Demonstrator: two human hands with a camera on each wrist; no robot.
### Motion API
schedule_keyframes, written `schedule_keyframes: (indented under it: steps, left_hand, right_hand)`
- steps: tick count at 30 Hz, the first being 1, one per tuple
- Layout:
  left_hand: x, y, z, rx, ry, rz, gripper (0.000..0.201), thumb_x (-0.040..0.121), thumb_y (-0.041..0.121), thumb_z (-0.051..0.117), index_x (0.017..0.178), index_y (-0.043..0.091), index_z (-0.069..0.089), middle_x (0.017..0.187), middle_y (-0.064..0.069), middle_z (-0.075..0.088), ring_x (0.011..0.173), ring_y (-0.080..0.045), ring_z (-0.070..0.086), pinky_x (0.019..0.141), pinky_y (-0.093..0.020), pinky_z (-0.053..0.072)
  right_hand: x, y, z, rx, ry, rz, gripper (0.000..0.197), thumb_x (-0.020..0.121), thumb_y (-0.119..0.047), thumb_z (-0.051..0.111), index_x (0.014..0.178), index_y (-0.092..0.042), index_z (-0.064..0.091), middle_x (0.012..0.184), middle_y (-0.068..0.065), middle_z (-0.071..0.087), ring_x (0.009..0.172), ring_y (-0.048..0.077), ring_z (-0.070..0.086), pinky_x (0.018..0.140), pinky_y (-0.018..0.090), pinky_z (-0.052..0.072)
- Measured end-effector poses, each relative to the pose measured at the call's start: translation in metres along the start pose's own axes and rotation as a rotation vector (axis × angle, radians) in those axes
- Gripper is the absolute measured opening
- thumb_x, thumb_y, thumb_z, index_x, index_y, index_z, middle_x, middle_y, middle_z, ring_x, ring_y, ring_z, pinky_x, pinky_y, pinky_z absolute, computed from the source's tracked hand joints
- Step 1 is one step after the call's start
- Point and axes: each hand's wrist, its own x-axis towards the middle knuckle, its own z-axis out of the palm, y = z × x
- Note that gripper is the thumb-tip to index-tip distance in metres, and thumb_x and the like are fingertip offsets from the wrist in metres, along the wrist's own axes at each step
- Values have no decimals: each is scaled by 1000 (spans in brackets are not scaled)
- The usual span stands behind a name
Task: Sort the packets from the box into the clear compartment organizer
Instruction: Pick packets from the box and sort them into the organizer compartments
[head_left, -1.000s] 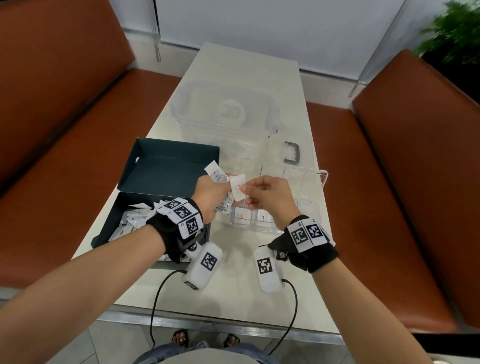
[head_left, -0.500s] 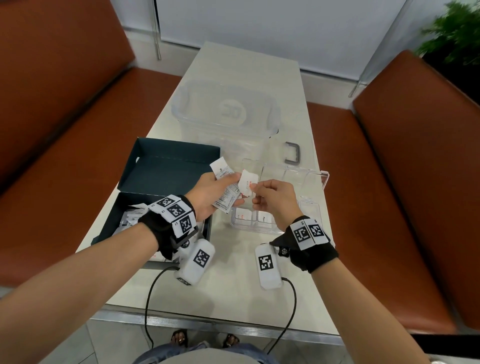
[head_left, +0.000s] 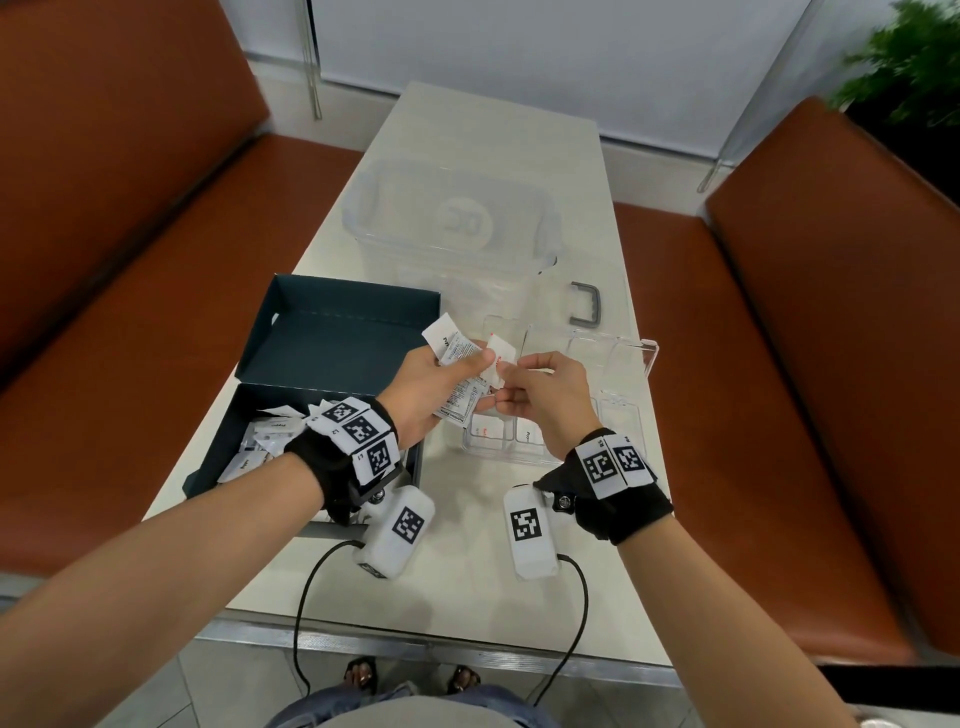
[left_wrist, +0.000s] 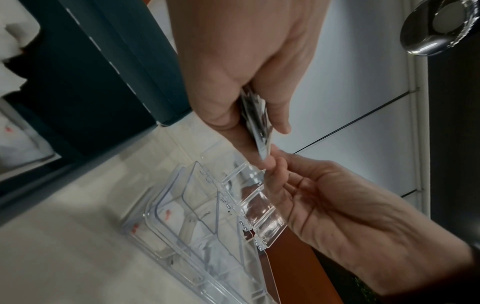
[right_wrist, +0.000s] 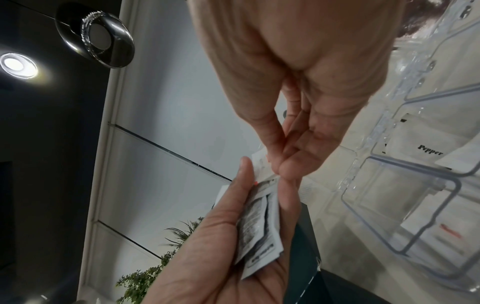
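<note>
My left hand (head_left: 478, 379) grips a fanned stack of white packets (head_left: 457, 353) above the gap between the box and the organizer. My right hand (head_left: 506, 371) pinches one small red-printed packet (head_left: 500, 353) at the stack's right edge. In the right wrist view the stack (right_wrist: 259, 222) lies in the left palm, with the right fingertips (right_wrist: 285, 166) at its top. The dark teal box (head_left: 322, 358) stands open at the left with several packets (head_left: 265, 436) inside. The clear organizer (head_left: 644, 358) lies under the hands; a Pepper packet (right_wrist: 428, 152) and red-printed ones (left_wrist: 168, 214) sit in its near compartments.
A large clear bin (head_left: 452, 218) with a lid stands behind the organizer, a grey handle (head_left: 587, 304) beside it. Brown benches (head_left: 831, 364) flank the narrow white table (head_left: 467, 561). Cabled sensor units hang under both wrists over the table's front.
Both hands have drifted slightly away from me and closer together. The left hand's stack has turned more upright, and the right hand keeps its pinch on the small packet.
</note>
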Motion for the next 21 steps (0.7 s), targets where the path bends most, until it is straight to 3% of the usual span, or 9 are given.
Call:
schedule_keyframes:
  steps: [2, 4, 7, 11, 14, 16, 18, 21]
  left_hand:
    - [0, 0, 0, 19, 8, 18, 23, 89, 7, 67, 111, 5, 65, 109, -20, 69, 85, -25, 72, 69, -34, 62]
    - [0, 0, -1, 37, 33, 24, 20, 89, 5, 66, 109, 4, 65, 107, -21, 69, 84, -25, 73, 66, -33, 61]
    - [0, 2, -3, 52, 36, 18, 17, 89, 3, 66, 106, 3, 64, 107, -22, 69, 90, -32, 72, 66, -36, 62]
    - [0, 3, -4, 87, -10, 32, 17, 88, 5, 68, 105, 2, 64, 102, -21, 71, 89, -32, 72, 64, -35, 61]
    - [0, 3, -9, 76, -2, 40, 15, 90, 7, 66, 104, 1, 63, 95, -22, 72, 82, -31, 73, 64, -36, 61]
    - [0, 3, -16, 86, 38, 47, 14, 92, 8, 65, 104, 2, 63, 95, -24, 71, 81, -30, 72, 63, -34, 60]
    - [0, 3, -23, 89, 67, 45, 11, 92, 9, 65, 101, 4, 63, 95, -22, 71, 80, -29, 72, 62, -31, 58]
    - [0, 4, -30, 65, 79, 38, 8, 92, 9, 64, 99, 5, 64, 94, -20, 71, 80, -28, 73, 61, -30, 58]
  right_hand:
    - [-2, -1, 0, 10, -38, 4, 23, 86, -3, 68, 95, -5, 47, 60, 17, 65, 56, 30, 68, 47, 24, 51]
    - [-1, -3, 0, -58, -28, -16, 22, 85, -6, 69, 97, -4, 50, 61, 11, 66, 49, 20, 65, 46, 23, 50]
    - [7, -11, -3, -328, 3, -130, 18, 86, -18, 69, 102, -12, 62, 79, 3, 65, 55, 14, 59, 50, 24, 48]
    - [16, -25, -4, -539, -77, -253, 17, 85, -15, 70, 101, -11, 71, 77, -4, 67, 59, 4, 56, 54, 12, 44]
    - [24, -30, -8, -600, -21, -308, 14, 82, -12, 71, 96, -9, 73, 83, 2, 70, 68, 6, 60, 73, 22, 50]
    - [30, -26, -13, -677, 16, -326, 13, 83, -12, 71, 95, -9, 73, 88, 7, 72, 77, 11, 63, 78, 24, 50]
    - [34, -16, -14, -834, -2, -307, 15, 84, -14, 70, 98, -9, 73, 94, 9, 72, 85, 16, 64, 83, 25, 50]
    - [39, 4, -6, -1062, -57, -236, 17, 86, -19, 67, 101, -16, 73, 102, 5, 71, 99, 22, 64, 95, 38, 48]
